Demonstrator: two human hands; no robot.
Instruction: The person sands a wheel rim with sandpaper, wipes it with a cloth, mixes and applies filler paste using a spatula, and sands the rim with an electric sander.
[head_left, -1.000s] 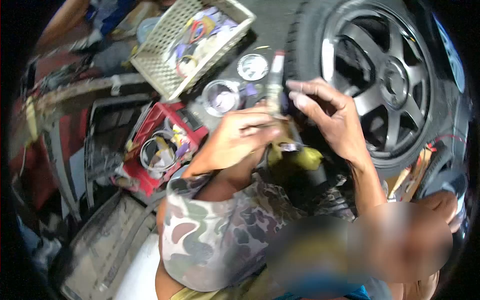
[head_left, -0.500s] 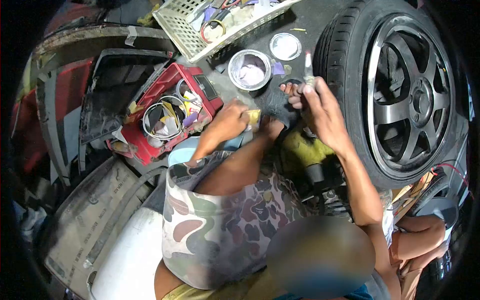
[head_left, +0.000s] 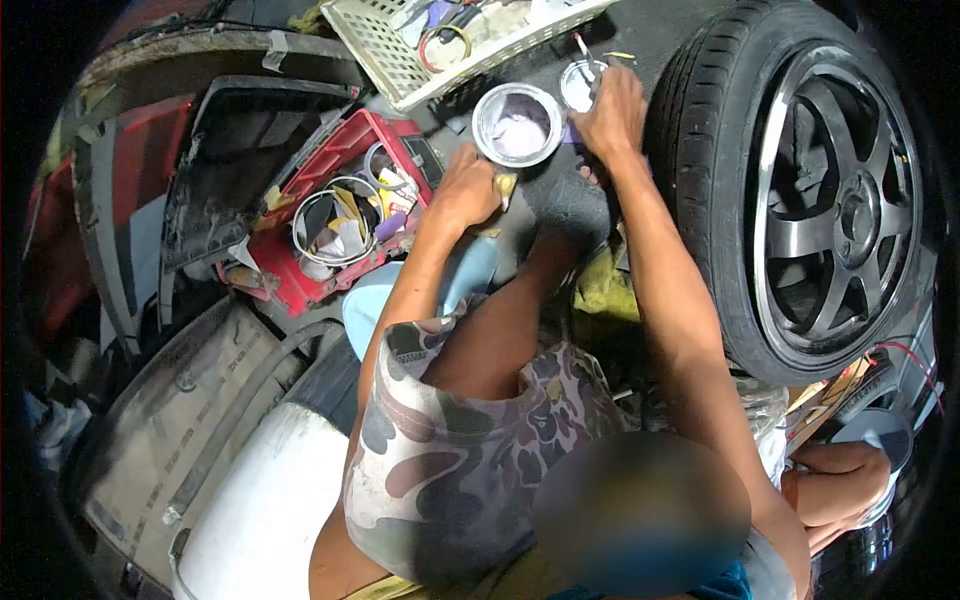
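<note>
My right hand [head_left: 615,118] is closed on a slim whitish tube-like thing with a reddish tip [head_left: 584,46], held over the round lid [head_left: 575,92]. The lid bears white matter and is partly covered by my fingers. My left hand [head_left: 470,188] is closed around a small yellow folded piece [head_left: 506,188], probably sandpaper, just below the open can [head_left: 517,125]. Pale lilac paste lies inside the can. My foot in a dark covering [head_left: 580,205] rests between the two hands.
A wheel with a tyre [head_left: 690,160] stands close on the right. To the left is a red toolbox [head_left: 280,275] beside a light blue basin [head_left: 370,305]. A cream plastic basket [head_left: 400,90] of tools lies ahead. Another person's bent leg [head_left: 840,480] shows at lower right.
My right hand has moved forward and down with the tube-like thing to the lid. My left hand has moved forward toward the can, carrying the yellow piece.
</note>
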